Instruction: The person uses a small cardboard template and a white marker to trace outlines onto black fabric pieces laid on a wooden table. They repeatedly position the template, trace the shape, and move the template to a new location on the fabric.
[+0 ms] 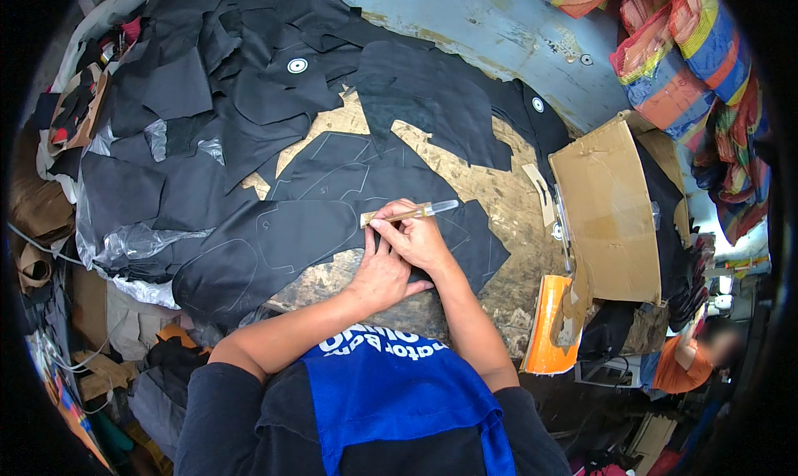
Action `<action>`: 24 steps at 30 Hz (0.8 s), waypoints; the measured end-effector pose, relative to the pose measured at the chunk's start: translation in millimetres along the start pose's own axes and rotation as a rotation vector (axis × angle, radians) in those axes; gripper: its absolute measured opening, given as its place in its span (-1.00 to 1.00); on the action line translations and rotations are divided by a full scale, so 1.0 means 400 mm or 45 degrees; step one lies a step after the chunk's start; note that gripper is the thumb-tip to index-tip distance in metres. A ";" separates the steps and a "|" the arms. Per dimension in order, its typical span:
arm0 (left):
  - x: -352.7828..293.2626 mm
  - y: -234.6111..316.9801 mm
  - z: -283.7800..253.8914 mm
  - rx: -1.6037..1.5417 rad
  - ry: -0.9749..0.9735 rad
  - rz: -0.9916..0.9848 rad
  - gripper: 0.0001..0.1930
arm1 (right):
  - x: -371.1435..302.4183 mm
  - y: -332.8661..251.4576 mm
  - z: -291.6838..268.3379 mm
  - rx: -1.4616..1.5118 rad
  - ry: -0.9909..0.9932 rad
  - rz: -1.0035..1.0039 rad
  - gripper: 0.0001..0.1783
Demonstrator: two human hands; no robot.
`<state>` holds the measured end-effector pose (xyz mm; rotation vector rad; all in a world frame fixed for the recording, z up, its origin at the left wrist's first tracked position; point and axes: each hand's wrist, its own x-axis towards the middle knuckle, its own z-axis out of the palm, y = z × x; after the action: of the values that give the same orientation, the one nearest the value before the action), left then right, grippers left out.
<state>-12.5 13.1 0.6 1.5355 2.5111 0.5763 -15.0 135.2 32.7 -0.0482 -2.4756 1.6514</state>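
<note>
My right hand is closed around a slim pen with a clear end pointing right. The pen lies low over a black leather piece marked with thin pale outlines. By its left end is a small tan bit; whether it belongs to the pen I cannot tell. My left hand rests flat on the leather just below, its thumb stretched to the right and its fingertips partly covered by the right hand. More pale outlines run over the black leather beyond.
Black leather pieces are heaped over the worn wooden table at the far left. At right stand a cardboard box and an orange pad. Striped bags hang far right. A person in orange is at lower right.
</note>
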 end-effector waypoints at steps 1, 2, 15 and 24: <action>0.000 0.000 0.001 0.019 -0.007 -0.003 -0.10 | 0.005 -0.001 -0.001 -0.137 0.011 -0.103 -0.82; 0.000 0.000 0.002 -0.002 0.041 0.014 -0.12 | 0.006 -0.004 0.002 -0.034 0.003 0.008 -0.79; 0.001 -0.003 -0.002 -0.003 -0.041 0.027 -0.22 | 0.049 -0.018 0.039 -0.182 0.071 -0.093 -0.85; 0.013 0.010 -0.031 0.088 -0.078 -0.044 -0.09 | 0.043 -0.016 0.000 -0.464 0.261 0.034 -0.86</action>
<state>-15.6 16.3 13.9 1.5058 2.5310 0.4351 -31.4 134.8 40.5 -0.2806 -2.5853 1.1180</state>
